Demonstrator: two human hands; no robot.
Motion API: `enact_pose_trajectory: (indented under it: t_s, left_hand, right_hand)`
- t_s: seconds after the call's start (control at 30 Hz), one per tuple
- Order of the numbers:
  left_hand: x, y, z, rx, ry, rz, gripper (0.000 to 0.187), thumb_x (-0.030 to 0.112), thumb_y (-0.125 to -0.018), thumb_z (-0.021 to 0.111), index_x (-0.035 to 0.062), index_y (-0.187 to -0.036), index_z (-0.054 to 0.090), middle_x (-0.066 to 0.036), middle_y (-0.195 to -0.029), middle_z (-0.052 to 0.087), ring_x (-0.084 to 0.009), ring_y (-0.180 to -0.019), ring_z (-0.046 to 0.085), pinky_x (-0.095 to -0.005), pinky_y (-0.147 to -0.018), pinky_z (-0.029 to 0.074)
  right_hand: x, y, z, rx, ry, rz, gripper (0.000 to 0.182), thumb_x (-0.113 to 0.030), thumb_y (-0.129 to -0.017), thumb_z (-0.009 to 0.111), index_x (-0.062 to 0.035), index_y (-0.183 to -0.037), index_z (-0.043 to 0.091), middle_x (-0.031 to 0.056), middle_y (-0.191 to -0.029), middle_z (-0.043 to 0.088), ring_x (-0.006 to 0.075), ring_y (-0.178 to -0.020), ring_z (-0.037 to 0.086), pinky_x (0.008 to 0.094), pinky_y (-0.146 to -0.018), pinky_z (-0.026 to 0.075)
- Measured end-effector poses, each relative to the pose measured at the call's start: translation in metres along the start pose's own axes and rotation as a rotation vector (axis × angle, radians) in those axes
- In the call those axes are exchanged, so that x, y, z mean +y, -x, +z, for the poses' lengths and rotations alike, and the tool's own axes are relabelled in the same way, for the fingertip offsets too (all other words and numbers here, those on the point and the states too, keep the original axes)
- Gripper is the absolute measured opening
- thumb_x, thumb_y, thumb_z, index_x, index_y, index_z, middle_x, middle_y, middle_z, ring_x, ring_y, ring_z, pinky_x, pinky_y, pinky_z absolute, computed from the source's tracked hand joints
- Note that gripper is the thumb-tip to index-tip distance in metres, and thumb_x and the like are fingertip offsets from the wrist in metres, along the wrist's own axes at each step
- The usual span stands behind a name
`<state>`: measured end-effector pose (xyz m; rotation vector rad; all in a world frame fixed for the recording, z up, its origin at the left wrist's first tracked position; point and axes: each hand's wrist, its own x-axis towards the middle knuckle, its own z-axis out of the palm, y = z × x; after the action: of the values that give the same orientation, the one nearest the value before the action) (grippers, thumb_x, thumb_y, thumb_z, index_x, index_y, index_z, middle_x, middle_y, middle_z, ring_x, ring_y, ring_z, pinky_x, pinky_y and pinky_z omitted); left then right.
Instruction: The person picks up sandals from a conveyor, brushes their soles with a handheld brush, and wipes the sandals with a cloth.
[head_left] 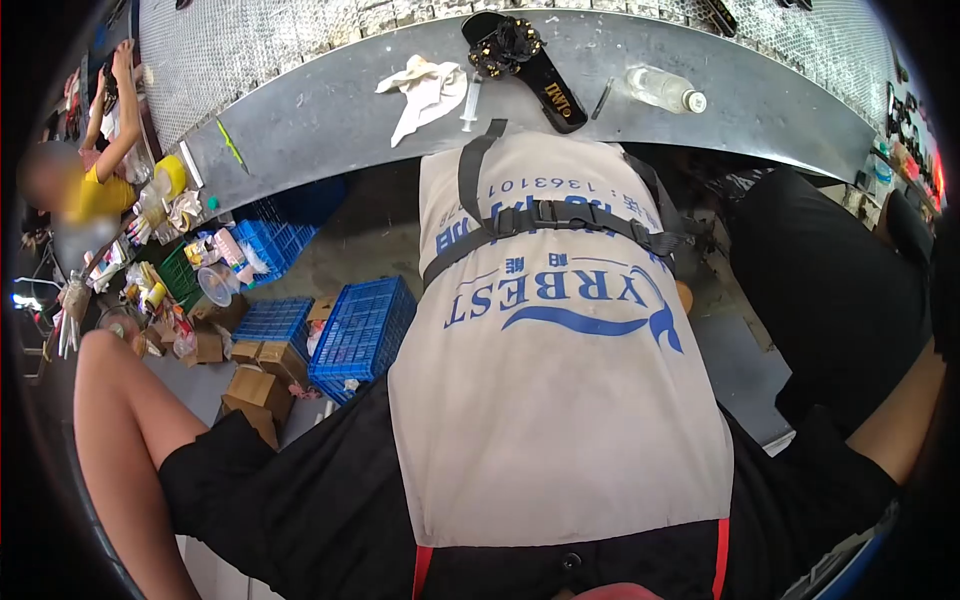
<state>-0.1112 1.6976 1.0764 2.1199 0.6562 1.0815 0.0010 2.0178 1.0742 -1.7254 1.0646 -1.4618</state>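
Observation:
Neither of my hands shows in the head view. My bare left arm [120,420] bends at the elbow on the left and runs out of the bottom edge. On the right edge only part of my right arm [900,420] is visible. My grey apron [560,400] with blue lettering and a black harness strap [560,215] fills the middle. Ahead on the grey metal bench [330,110] lie a black sandal with a flower ornament [525,60], a white cloth [425,90], a syringe [469,105] and a clear plastic bottle [665,90].
A co-worker in a yellow top [95,170] sits at the far left with an arm raised. Blue plastic crates [360,335], cardboard boxes [255,385] and small clutter lie on the floor to my left. A perforated mat [250,40] lies beyond the bench.

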Motion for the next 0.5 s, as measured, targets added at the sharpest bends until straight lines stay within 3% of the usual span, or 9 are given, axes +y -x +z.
enact_pose_trajectory:
  t_s: [0.33,0.43,0.47,0.5]
  left_hand:
    - [0.011,0.030,0.003,0.014,-0.005,-0.114,0.019,0.010,-0.092,0.062,0.0036,-0.105,0.074,-0.009,-0.110,0.072,-0.0211,-0.100,0.068,-0.0364,-0.089,0.052]
    - [-0.044,0.088,0.008,0.332,-0.045,-0.244,0.021,0.014,-0.093,0.063,0.0081,-0.108,0.075,-0.013,-0.116,0.070,-0.0254,-0.107,0.068,-0.0394,-0.091,0.052]
    - [-0.056,0.100,0.018,0.522,-0.049,-0.407,0.022,0.015,-0.093,0.064,0.0089,-0.111,0.075,-0.013,-0.117,0.070,-0.0259,-0.109,0.067,-0.0412,-0.094,0.051]
    - [-0.068,0.111,0.028,0.719,-0.022,-0.562,0.023,0.015,-0.094,0.064,0.0096,-0.114,0.075,-0.012,-0.118,0.069,-0.0264,-0.111,0.067,-0.0430,-0.096,0.051]
  right_hand:
    - [-0.030,-0.001,-0.036,-0.112,0.094,0.180,0.027,-0.035,-0.087,0.068,-0.0082,-0.087,0.070,0.0047,-0.084,0.065,0.0231,-0.078,0.062,0.0377,-0.064,0.044]
    - [0.000,0.035,-0.066,-0.181,0.176,0.135,0.024,-0.026,-0.101,0.055,-0.0094,-0.112,0.070,0.0093,-0.112,0.069,0.0237,-0.101,0.066,0.0353,-0.083,0.051]
    - [0.018,0.052,-0.077,-0.202,0.201,0.121,0.027,-0.023,-0.105,0.050,-0.0098,-0.120,0.069,0.0109,-0.121,0.070,0.0239,-0.108,0.068,0.0345,-0.089,0.054]
    - [0.035,0.075,-0.084,-0.071,0.217,0.177,0.027,-0.023,-0.106,0.050,-0.0095,-0.119,0.070,0.0107,-0.120,0.070,0.0232,-0.107,0.068,0.0339,-0.088,0.054]
